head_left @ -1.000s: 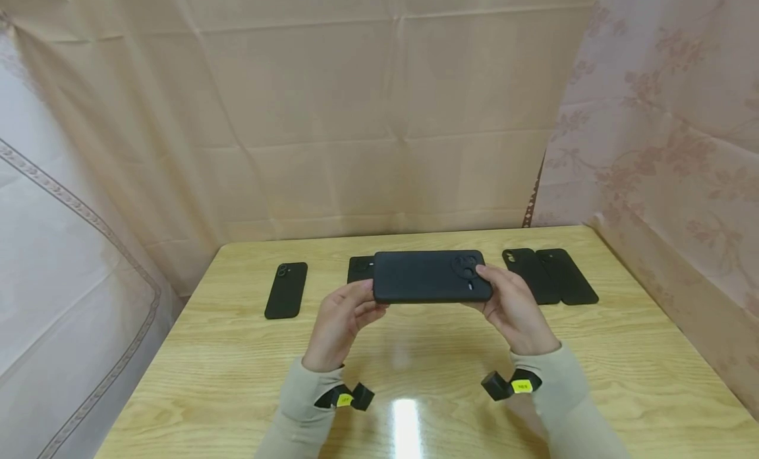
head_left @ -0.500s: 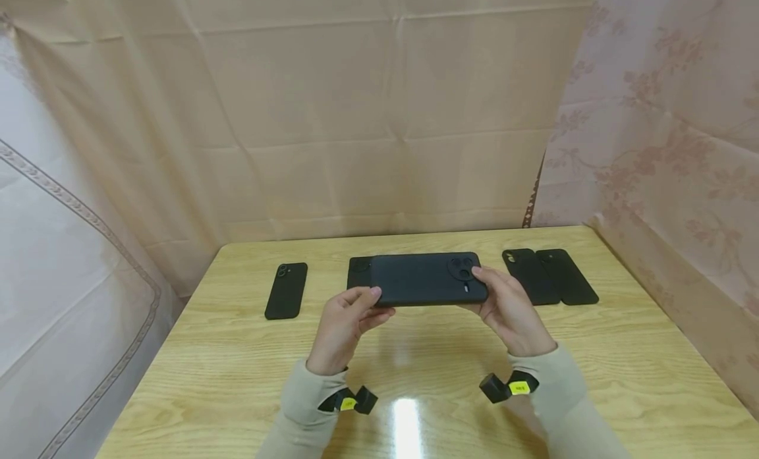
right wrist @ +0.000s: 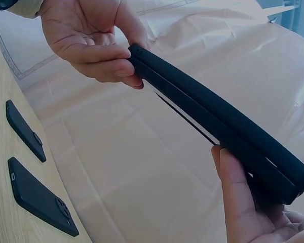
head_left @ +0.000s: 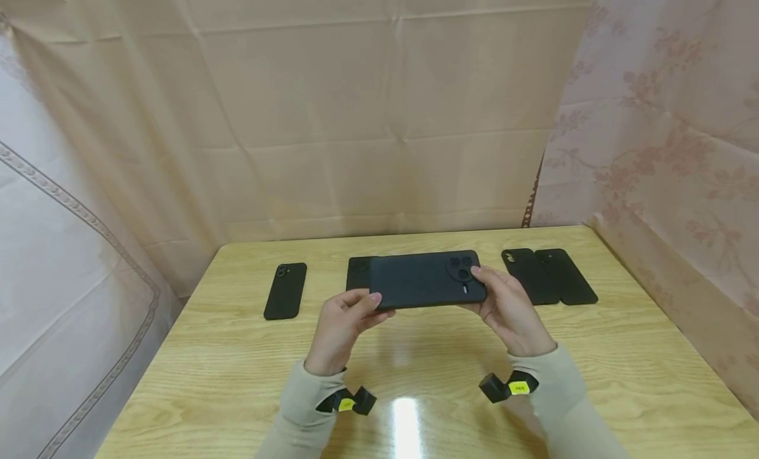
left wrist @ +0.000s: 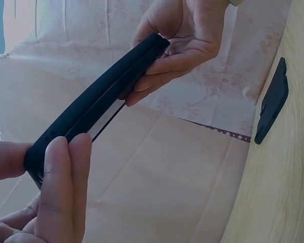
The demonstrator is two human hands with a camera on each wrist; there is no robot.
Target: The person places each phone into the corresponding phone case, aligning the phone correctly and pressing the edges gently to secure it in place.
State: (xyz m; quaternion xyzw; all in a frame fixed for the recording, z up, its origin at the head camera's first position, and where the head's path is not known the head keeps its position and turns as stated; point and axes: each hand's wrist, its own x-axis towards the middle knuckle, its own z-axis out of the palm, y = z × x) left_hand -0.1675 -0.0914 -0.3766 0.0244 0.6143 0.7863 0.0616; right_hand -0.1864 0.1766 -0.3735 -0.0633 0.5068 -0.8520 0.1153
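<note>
A black phone case point(head_left: 415, 281), camera side up, is held level above the table between both hands. The wrist views show two dark layers along its edge, a slit between them, and a shiny strip like a phone screen point(left wrist: 105, 117) underneath. My left hand point(head_left: 340, 327) grips the left end, thumb on top and fingers below. The right hand point(head_left: 516, 311) pinches the camera end, its thumb beside the round camera ring. In the right wrist view the right fingers point(right wrist: 235, 197) support the underside. How far the phone sits inside the case cannot be told.
On the wooden table point(head_left: 391, 367) a black phone point(head_left: 286, 291) lies at left. Another black phone point(head_left: 358, 273) lies behind the held case, partly hidden. At right, a black case with a camera cutout point(head_left: 530, 274) lies beside another dark case point(head_left: 567, 276). Curtains point(head_left: 379, 116) surround the table.
The left hand has moved slightly right, and its thumb now lies further over the case's near left corner. The case has shifted a little left and tilted slightly, its left end lower.
</note>
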